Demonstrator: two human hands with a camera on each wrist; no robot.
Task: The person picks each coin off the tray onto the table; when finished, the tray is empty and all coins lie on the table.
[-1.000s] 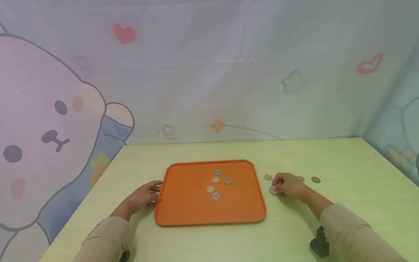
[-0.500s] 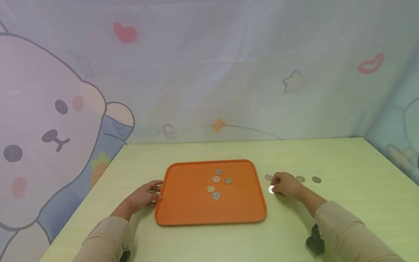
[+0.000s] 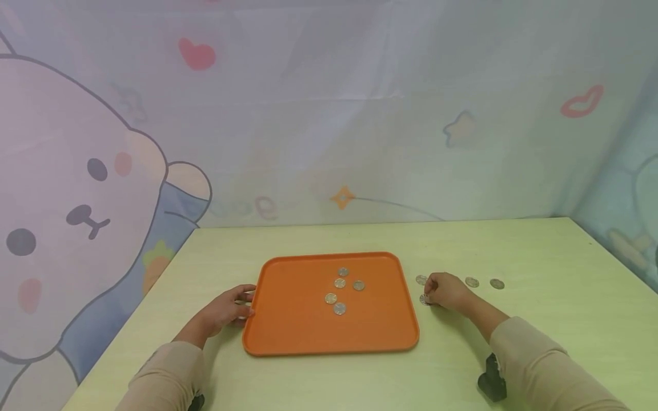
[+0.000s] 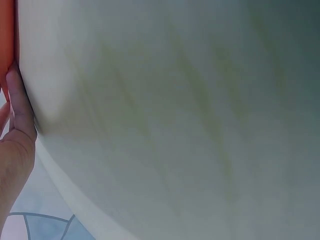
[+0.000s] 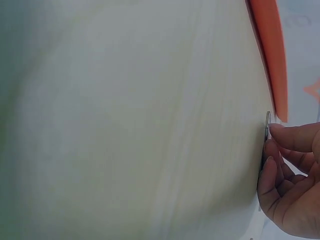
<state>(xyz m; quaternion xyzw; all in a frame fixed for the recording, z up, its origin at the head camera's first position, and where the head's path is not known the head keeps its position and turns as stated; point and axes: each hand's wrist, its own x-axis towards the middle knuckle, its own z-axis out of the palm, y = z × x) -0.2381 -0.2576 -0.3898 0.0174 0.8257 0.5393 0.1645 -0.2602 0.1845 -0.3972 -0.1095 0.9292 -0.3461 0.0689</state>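
Right hand [image 3: 448, 290], lower right of centre in the head view, has curled fingertips pinching a coin [image 3: 424, 299] lying on the bench [image 3: 540, 251], just right of the orange tray [image 3: 288, 325]. Left hand [image 3: 226, 311] rests relaxed against the tray's left rim.

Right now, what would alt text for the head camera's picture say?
A person's right hand pinches a coin on a pale table beside an orange tray holding five coins; the left hand rests at the tray's left edge.
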